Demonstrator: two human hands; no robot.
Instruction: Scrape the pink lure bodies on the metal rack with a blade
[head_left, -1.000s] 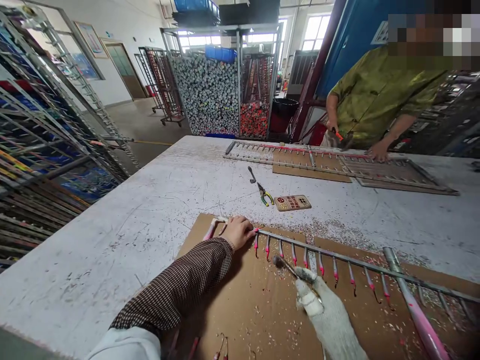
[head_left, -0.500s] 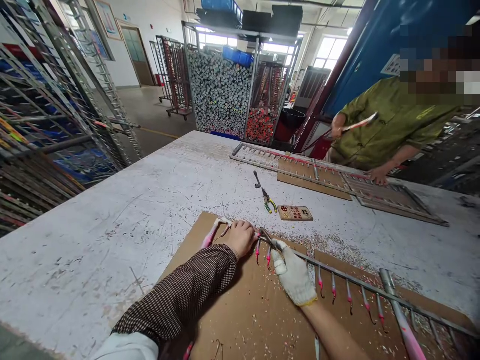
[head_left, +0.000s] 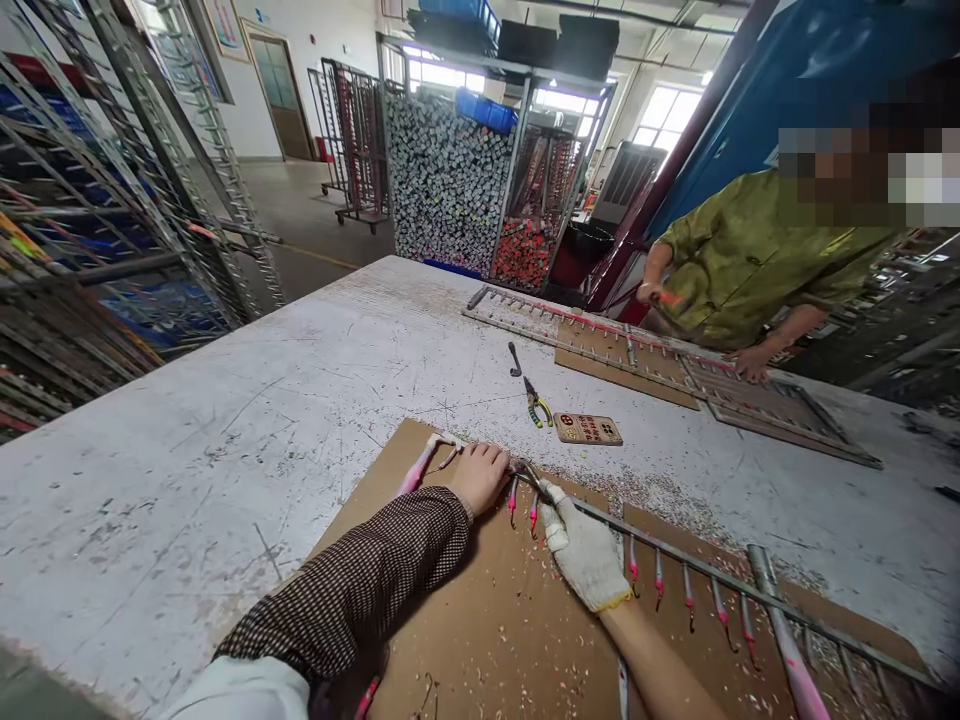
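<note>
Since a second ago the gloved right hand (head_left: 585, 555) has come up from lower centre of the frame to the left end of the hooked metal rack (head_left: 675, 565), and now sits closed round a thin tool (head_left: 529, 472) whose tip meets the first pink-coated hooks (head_left: 513, 497). Bare, the left hand (head_left: 478, 475) lies just beside it, fingers curled down over the rack's bent pink end (head_left: 420, 468), pinning it to the cardboard sheet (head_left: 480, 620) at lower centre.

Risks, as I judge them: the tool tip works very close to the ungloved fingers, so a slip off a hook could jab them. Loose chips cover the cardboard, and the rack could skid if the pinning hand eases. Pliers (head_left: 534, 400) and a small sign plate (head_left: 587, 429) lie well apart at mid-frame. At upper right a co-worker's hand (head_left: 750, 362) rests on another rack (head_left: 660, 345).
</note>
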